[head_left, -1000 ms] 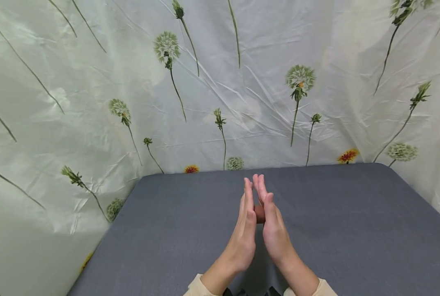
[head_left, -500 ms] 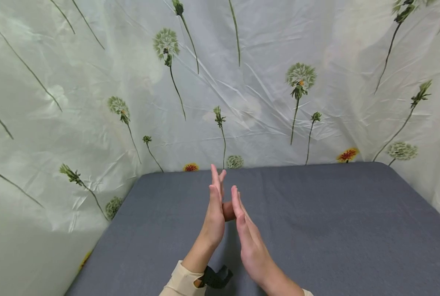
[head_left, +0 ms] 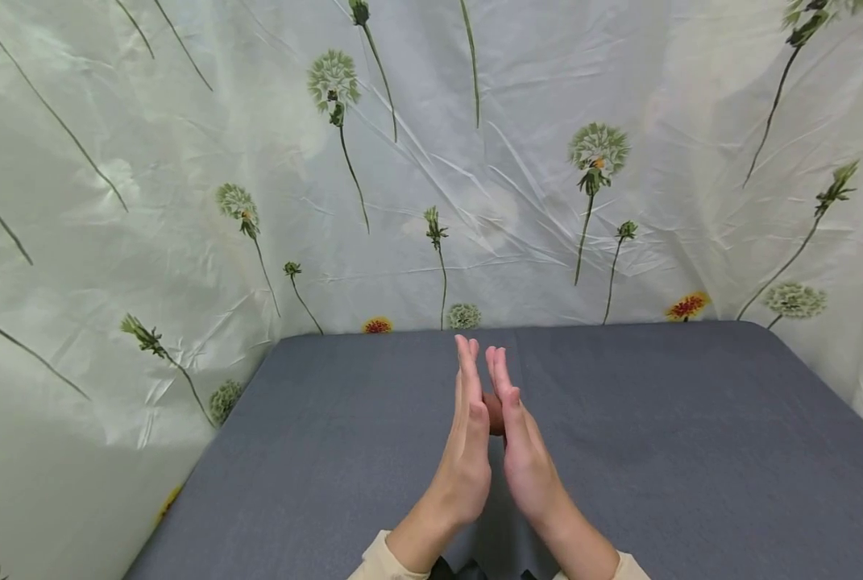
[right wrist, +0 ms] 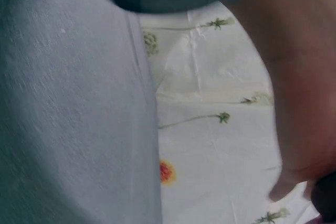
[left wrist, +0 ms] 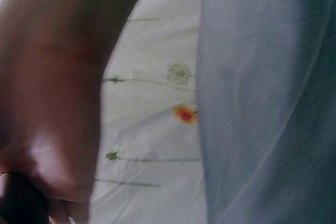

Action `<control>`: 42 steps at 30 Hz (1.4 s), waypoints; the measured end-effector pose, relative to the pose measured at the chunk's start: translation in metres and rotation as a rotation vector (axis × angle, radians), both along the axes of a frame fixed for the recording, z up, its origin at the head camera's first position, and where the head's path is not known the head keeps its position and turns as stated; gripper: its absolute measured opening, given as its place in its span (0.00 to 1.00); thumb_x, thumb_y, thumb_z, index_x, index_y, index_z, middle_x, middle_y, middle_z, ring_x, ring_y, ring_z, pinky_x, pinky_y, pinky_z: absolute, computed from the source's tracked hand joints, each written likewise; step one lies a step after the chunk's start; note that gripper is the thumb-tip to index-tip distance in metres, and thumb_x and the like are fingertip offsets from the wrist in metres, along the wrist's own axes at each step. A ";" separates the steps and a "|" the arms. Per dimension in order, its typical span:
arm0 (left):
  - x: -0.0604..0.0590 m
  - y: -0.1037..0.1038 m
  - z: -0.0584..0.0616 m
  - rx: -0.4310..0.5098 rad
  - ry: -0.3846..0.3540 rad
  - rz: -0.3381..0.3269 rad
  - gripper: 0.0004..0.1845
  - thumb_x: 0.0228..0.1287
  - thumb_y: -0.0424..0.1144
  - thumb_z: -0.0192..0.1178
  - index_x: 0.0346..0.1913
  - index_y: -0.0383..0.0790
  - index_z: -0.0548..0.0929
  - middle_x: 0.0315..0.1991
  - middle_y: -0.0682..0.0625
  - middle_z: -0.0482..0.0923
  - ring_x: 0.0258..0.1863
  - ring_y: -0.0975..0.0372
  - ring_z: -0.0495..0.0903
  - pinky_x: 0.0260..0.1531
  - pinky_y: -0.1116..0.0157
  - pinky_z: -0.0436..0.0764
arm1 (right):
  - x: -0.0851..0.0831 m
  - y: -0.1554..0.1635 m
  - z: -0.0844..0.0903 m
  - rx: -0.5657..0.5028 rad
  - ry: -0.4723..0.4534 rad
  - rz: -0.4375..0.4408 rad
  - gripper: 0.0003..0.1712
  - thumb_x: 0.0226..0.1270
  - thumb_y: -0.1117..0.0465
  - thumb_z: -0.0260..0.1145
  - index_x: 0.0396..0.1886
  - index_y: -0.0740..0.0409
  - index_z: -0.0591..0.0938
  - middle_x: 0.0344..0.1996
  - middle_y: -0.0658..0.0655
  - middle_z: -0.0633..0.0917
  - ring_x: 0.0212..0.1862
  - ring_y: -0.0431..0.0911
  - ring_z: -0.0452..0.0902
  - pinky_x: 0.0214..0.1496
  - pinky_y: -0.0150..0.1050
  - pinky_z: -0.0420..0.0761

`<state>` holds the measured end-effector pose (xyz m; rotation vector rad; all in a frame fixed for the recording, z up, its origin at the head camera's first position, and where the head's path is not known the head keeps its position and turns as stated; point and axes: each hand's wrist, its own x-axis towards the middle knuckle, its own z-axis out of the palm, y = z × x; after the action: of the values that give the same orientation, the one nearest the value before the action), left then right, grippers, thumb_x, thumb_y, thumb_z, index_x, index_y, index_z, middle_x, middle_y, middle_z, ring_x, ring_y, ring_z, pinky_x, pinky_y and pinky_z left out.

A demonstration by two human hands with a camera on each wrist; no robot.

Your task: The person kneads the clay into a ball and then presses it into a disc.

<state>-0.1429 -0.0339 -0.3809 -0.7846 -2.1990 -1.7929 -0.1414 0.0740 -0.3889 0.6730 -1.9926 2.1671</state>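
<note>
A small reddish-brown rounded lump [head_left: 494,414] sits between my two palms, above the grey table. My left hand [head_left: 462,459] stands upright with straight fingers, its palm against the lump's left side. Facing it, my right hand [head_left: 529,459] is also upright and straight-fingered, touching the lump from the right. The fingers of both hands point up and away, with a narrow gap between the fingertips. Much of the lump is hidden behind the thumbs and palms. In the left wrist view my left hand [left wrist: 52,129] fills the left side; my right hand [right wrist: 310,103] fills the right wrist view's right side.
A grey cloth-covered table [head_left: 329,451] lies under the hands. Its back edge meets a pale curtain [head_left: 518,242] printed with dandelions and flowers, which also runs down the left side. Black straps [head_left: 456,570] show at the wrists.
Both hands swung left together with the lump between them, then came back right to near their earlier place. The palms stayed around the lump throughout.
</note>
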 end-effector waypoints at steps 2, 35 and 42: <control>-0.003 -0.006 0.005 0.012 0.028 0.024 0.35 0.86 0.64 0.17 0.87 0.62 0.25 0.90 0.59 0.32 0.89 0.58 0.33 0.80 0.28 0.38 | 0.002 -0.004 -0.003 -0.015 -0.024 0.040 0.35 0.92 0.46 0.22 0.90 0.54 0.38 0.89 0.55 0.47 0.90 0.53 0.32 0.74 0.14 0.47; -0.015 -0.014 0.004 0.012 0.015 0.045 0.35 0.85 0.67 0.16 0.87 0.65 0.27 0.90 0.55 0.35 0.81 0.51 0.63 0.78 0.32 0.55 | 0.003 -0.009 -0.013 0.056 -0.044 0.047 0.35 0.93 0.48 0.25 0.90 0.53 0.36 0.89 0.56 0.50 0.89 0.56 0.36 0.89 0.54 0.41; -0.032 -0.037 0.010 0.125 -0.081 0.102 0.40 0.79 0.75 0.17 0.86 0.70 0.27 0.90 0.53 0.37 0.56 0.51 0.80 0.54 0.55 0.80 | 0.016 -0.024 -0.012 0.128 -0.050 0.117 0.33 0.94 0.50 0.29 0.90 0.50 0.39 0.89 0.48 0.45 0.89 0.49 0.33 0.86 0.29 0.44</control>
<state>-0.1746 -0.0704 -0.3714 -0.5733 -2.1091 -1.9214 -0.1255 0.0504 -0.4009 0.7790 -2.1846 2.1539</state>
